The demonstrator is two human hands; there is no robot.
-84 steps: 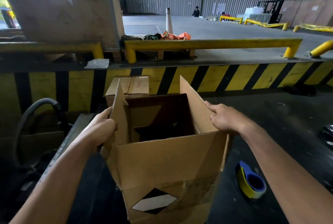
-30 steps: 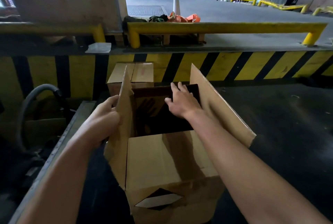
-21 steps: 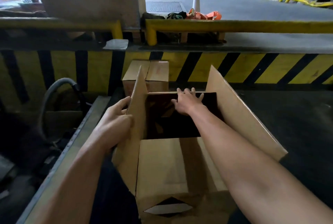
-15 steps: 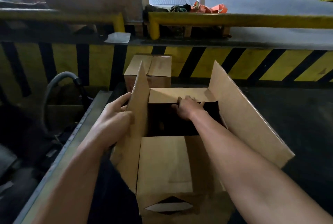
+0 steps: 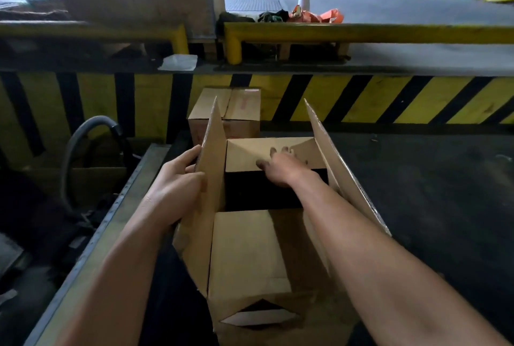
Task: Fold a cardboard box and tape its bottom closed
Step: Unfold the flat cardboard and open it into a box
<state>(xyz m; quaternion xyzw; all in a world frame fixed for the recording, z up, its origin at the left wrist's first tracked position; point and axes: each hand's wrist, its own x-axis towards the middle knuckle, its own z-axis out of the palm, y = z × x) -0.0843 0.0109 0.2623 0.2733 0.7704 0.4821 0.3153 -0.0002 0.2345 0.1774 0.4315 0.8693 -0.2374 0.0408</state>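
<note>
A brown cardboard box (image 5: 250, 256) stands in front of me with its flaps up. The near short flap lies folded inward. The far short flap (image 5: 250, 155) is folded down towards me, and my right hand (image 5: 281, 169) presses on it with spread fingers. My left hand (image 5: 178, 190) grips the upright left long flap (image 5: 211, 179), thumb on its outer side. The right long flap (image 5: 333, 167) leans outward, untouched. A dark gap shows between the two short flaps. No tape roll is in view.
A smaller closed carton (image 5: 225, 115) stands just beyond the box against the yellow-and-black striped dock wall (image 5: 361, 101). A metal edge (image 5: 111, 215) and a grey hose (image 5: 83, 145) lie to the left. Dark floor spreads to the right. Yellow rails (image 5: 361, 32) run above.
My right hand left the right long flap, reached to the far short flap and pulled it down inward; the flap now lies nearly flat. My left hand kept its hold on the left flap.
</note>
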